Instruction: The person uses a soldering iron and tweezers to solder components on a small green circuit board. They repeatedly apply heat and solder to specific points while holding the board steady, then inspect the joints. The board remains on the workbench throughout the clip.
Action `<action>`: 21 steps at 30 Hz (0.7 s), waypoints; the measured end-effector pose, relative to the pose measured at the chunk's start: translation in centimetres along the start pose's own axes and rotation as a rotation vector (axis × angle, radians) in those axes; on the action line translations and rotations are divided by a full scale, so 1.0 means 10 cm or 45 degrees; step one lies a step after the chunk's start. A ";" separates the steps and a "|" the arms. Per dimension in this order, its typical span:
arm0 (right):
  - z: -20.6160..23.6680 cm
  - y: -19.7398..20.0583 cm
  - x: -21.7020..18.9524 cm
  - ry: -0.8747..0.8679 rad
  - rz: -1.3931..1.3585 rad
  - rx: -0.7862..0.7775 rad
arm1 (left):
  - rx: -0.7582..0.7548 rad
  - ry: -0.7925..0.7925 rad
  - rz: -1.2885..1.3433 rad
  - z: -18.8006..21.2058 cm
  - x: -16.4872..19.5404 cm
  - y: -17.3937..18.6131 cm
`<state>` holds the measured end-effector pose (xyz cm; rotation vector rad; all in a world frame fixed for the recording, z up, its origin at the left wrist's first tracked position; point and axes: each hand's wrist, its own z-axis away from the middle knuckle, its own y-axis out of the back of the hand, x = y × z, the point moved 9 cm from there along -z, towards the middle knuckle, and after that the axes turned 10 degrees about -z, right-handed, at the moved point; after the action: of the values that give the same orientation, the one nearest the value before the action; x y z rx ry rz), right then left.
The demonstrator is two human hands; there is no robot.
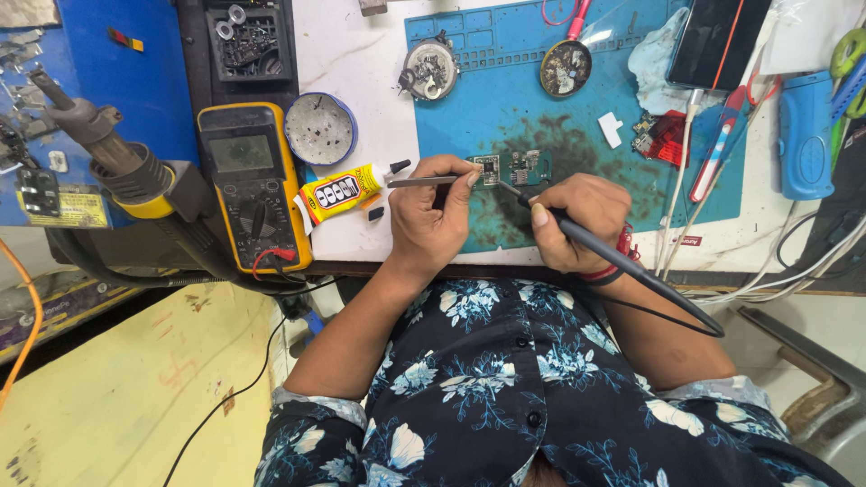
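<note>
The small green circuit board (510,169) lies on the blue work mat (469,81) at centre frame. The left hand (431,216) pinches metal tweezers (424,181) at the board's left edge. The right hand (577,221) grips a soldering iron (586,236), fingers wrapped, tip on the board. Left of the hands lie a yellow glue tube (341,192) and a yellow multimeter (253,185). A round tin (566,68) sits above.

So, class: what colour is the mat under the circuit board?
Blue mat, darkly stained near the circuit board; head view.
</note>
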<state>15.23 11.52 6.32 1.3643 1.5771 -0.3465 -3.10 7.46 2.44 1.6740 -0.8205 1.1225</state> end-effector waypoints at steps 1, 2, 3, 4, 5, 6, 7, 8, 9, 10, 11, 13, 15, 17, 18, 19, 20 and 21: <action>0.00 -0.01 -0.01 0.002 0.001 -0.010 | -0.010 -0.004 -0.013 0.00 0.01 0.00; -0.01 -0.02 -0.01 -0.008 0.002 -0.017 | -0.016 0.014 -0.024 0.00 0.00 0.00; -0.01 -0.02 -0.01 -0.018 0.002 -0.023 | -0.021 0.031 -0.034 0.00 -0.01 0.00; -0.01 -0.02 0.00 -0.028 0.002 -0.030 | -0.026 0.048 -0.045 -0.01 -0.02 -0.01; -0.02 -0.03 -0.01 -0.023 0.004 -0.033 | -0.024 0.038 -0.059 -0.01 -0.01 0.00; -0.02 -0.03 -0.01 -0.018 0.005 -0.036 | -0.023 0.029 -0.072 -0.01 0.00 0.00; -0.03 -0.03 -0.02 -0.012 0.006 -0.039 | -0.021 0.019 -0.086 -0.01 0.01 0.00; -0.03 -0.02 -0.02 -0.017 0.007 -0.032 | -0.022 0.027 -0.083 -0.01 0.01 -0.01; -0.03 -0.03 -0.02 -0.022 0.009 -0.026 | -0.024 0.035 -0.080 -0.01 0.00 -0.01; -0.03 -0.02 -0.02 -0.027 0.011 -0.019 | -0.027 0.043 -0.077 -0.01 0.00 -0.01; -0.03 -0.02 -0.02 -0.022 0.012 -0.023 | -0.029 0.044 -0.082 -0.01 0.00 -0.01; -0.03 -0.03 -0.02 -0.013 0.008 -0.032 | -0.033 0.050 -0.094 -0.01 0.00 -0.01; -0.03 -0.03 -0.02 -0.009 -0.001 -0.031 | -0.025 0.034 -0.090 -0.01 0.01 0.00; -0.02 -0.03 -0.01 -0.010 -0.008 -0.030 | -0.022 0.027 -0.089 -0.01 0.02 0.00; -0.02 -0.02 -0.01 -0.009 -0.009 -0.030 | -0.020 0.025 -0.092 -0.01 0.02 0.01; -0.02 -0.02 -0.01 -0.007 -0.012 -0.030 | -0.018 0.022 -0.095 -0.02 0.02 0.01; -0.02 -0.02 0.00 -0.009 -0.010 -0.029 | -0.019 0.022 -0.087 -0.02 0.02 0.00; -0.02 -0.03 0.00 -0.010 -0.009 -0.028 | -0.021 0.022 -0.079 -0.02 0.02 0.01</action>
<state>14.90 11.56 6.36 1.3391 1.5753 -0.3374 -3.13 7.59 2.68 1.6629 -0.7598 1.0830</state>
